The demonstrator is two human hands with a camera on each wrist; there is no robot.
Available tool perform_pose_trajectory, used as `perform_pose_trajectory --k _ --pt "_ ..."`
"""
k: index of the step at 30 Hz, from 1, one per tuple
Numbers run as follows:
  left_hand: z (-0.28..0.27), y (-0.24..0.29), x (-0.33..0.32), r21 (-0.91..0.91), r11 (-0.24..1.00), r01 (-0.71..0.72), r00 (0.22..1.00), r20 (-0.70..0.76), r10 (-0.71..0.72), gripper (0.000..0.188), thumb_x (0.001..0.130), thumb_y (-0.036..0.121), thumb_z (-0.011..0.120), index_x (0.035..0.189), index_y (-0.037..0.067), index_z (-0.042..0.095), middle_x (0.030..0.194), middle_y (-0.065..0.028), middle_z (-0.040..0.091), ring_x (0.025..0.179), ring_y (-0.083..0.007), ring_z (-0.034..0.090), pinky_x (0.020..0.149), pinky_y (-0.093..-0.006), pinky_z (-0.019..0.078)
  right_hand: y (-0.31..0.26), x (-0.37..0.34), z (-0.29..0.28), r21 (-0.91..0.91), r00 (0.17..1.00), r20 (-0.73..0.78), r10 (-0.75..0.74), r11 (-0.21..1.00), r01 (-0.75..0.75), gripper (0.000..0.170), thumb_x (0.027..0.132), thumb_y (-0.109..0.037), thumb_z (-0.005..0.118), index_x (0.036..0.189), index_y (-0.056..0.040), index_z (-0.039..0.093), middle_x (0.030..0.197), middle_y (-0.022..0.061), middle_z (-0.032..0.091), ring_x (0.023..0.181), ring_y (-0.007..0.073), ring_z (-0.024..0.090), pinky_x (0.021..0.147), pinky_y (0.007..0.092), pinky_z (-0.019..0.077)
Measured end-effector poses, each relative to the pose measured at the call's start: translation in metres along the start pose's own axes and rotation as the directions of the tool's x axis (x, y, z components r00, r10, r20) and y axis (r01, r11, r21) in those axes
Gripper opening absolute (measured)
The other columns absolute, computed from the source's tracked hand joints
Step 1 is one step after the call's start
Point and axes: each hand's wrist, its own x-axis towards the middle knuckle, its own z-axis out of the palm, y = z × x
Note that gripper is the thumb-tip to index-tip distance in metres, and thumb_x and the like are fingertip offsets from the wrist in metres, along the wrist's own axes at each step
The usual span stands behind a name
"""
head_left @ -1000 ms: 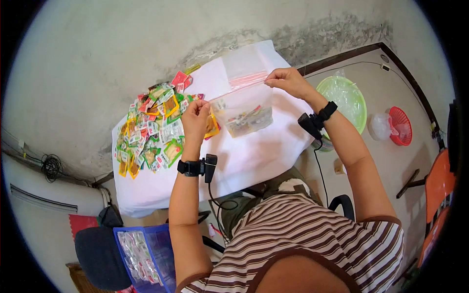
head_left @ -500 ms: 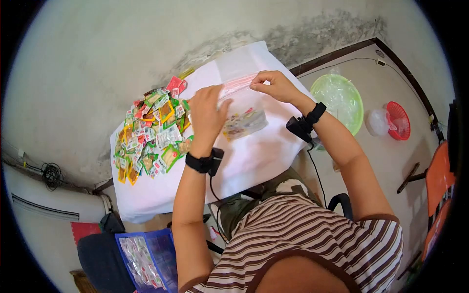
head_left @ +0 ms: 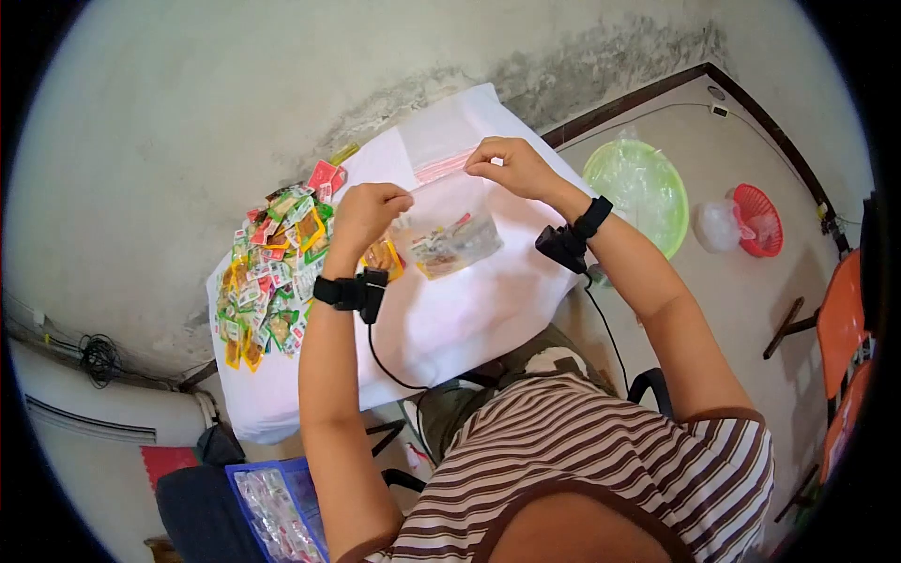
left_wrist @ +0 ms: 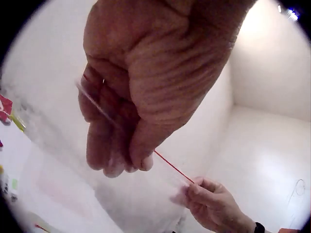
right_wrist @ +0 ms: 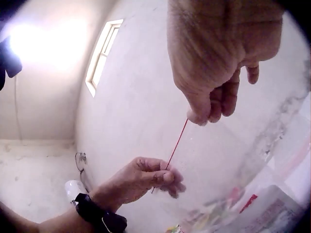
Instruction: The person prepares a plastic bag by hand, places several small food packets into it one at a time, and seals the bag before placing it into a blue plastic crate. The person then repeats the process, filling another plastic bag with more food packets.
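Note:
A clear zip bag (head_left: pixel 455 246) with several small packets in its bottom is held up over the white cloth. My left hand (head_left: pixel 366 218) pinches one end of its top edge, and my right hand (head_left: pixel 518 169) pinches the other end. Both wrist views show the red zip line stretched between the left hand (right_wrist: pixel 146 179) and the right hand (left_wrist: pixel 211 204). Flat bags with pink zip strips (head_left: pixel 443 167) lie behind the held bag. Beside the left hand is a heap of colourful packets (head_left: pixel 272 272).
On the floor at right stand a green basin (head_left: pixel 648 192) and a red basket (head_left: pixel 758 220) with clear plastic in them. A blue crate (head_left: pixel 282 507) of packets is at lower left. Orange chairs (head_left: pixel 840 319) stand at far right.
The left hand moved over the bag's top edge, then back left to its end. The right hand shifted slightly left with the bag. The view has turned a little.

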Motion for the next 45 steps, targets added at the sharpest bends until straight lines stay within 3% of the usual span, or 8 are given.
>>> perform_pose_trajectory --k 8,18,23,28,32,35,39,45 --pt "-0.027 -0.034 -0.007 0.055 0.984 0.171 0.985 -0.026 -0.170 0.019 0.077 0.022 0.063 0.087 0.007 0.069 0.071 -0.0096 0.065 0.064 -0.0228 0.063 0.059 -0.0332 0.0471 0.023 0.019 0.000 -0.023 0.998 -0.049 0.042 0.999 -0.043 0.017 0.079 -0.021 0.064 0.083 -0.0046 0.067 0.080 0.0079 0.065 0.074 0.0168 0.057 0.069 0.0291 0.0444" --pt "0.024 -0.015 -0.079 0.116 0.958 -0.262 0.907 -0.308 0.285 0.007 0.078 0.014 0.061 0.076 0.008 0.065 0.074 -0.0099 0.063 0.068 -0.0287 0.060 0.058 -0.0386 0.0454 -0.002 -0.057 -0.012 -0.047 0.995 0.078 -0.058 0.997 0.062 0.007 0.082 -0.007 0.059 0.083 -0.0002 0.061 0.093 0.0090 0.063 0.087 0.0185 0.059 0.079 0.0297 0.0452" --pt "0.084 -0.009 -0.137 -0.025 0.990 -0.140 0.981 -0.142 0.135 0.005 0.075 0.010 0.064 0.077 0.007 0.066 0.074 -0.0100 0.064 0.067 -0.0284 0.060 0.060 -0.0368 0.0472 0.006 -0.148 0.007 0.040 0.892 0.348 0.287 0.947 -0.320 0.010 0.086 -0.007 0.056 0.087 0.0014 0.061 0.086 0.0069 0.065 0.081 0.0150 0.061 0.078 0.0272 0.0468" --pt "0.104 -0.035 -0.109 -0.217 0.973 0.079 0.989 -0.108 -0.105 0.009 0.080 0.013 0.060 0.082 0.006 0.067 0.076 -0.0097 0.065 0.066 -0.0285 0.061 0.060 -0.0376 0.0471 0.032 -0.135 0.027 0.350 0.873 0.266 0.408 0.803 -0.482 0.014 0.087 -0.010 0.056 0.086 0.0030 0.058 0.075 0.0071 0.062 0.069 0.0133 0.061 0.068 0.0256 0.0496" --pt "0.134 -0.047 -0.090 -0.033 0.980 0.195 0.979 -0.061 -0.196 0.012 0.081 0.011 0.056 0.083 0.005 0.065 0.074 -0.0110 0.064 0.066 -0.0256 0.061 0.062 -0.0353 0.0474 0.081 -0.121 0.052 0.327 0.761 0.214 0.613 0.689 -0.647 0.016 0.086 -0.015 0.057 0.082 0.0006 0.060 0.066 0.0025 0.056 0.056 0.0097 0.054 0.051 0.0233 0.0465" --pt "0.153 -0.034 -0.098 0.225 0.974 -0.016 0.920 -0.377 0.102 0.023 0.075 0.009 0.055 0.097 0.004 0.059 0.091 -0.0136 0.060 0.083 -0.0320 0.056 0.072 -0.0413 0.0441 0.096 -0.121 0.056 0.244 0.632 0.243 0.736 0.584 -0.774 0.016 0.085 -0.016 0.058 0.078 -0.0016 0.061 0.064 0.0013 0.056 0.056 0.0095 0.053 0.051 0.0232 0.0467" --pt "0.196 -0.005 -0.125 0.271 0.870 -0.412 0.871 -0.164 0.463 0.047 0.074 0.017 0.061 0.116 0.001 0.049 0.119 -0.0182 0.050 0.114 -0.0324 0.046 0.095 -0.0431 0.0374 0.119 -0.130 0.055 0.207 0.713 0.201 0.672 0.682 -0.701 0.018 0.080 -0.019 0.059 0.074 -0.0026 0.062 0.059 0.0012 0.054 0.049 0.0093 0.050 0.044 0.0239 0.0411" --pt "0.207 -0.011 -0.120 0.367 0.900 -0.234 0.885 -0.303 0.354 0.046 0.079 0.015 0.052 0.123 0.006 0.047 0.123 -0.0142 0.048 0.119 -0.0309 0.042 0.095 -0.0468 0.0348 0.099 -0.117 0.049 0.218 0.644 0.237 0.727 0.606 -0.765 0.020 0.081 -0.014 0.055 0.063 -0.0087 0.052 0.054 -0.0023 0.046 0.042 0.0082 0.039 0.039 0.0227 0.0301"
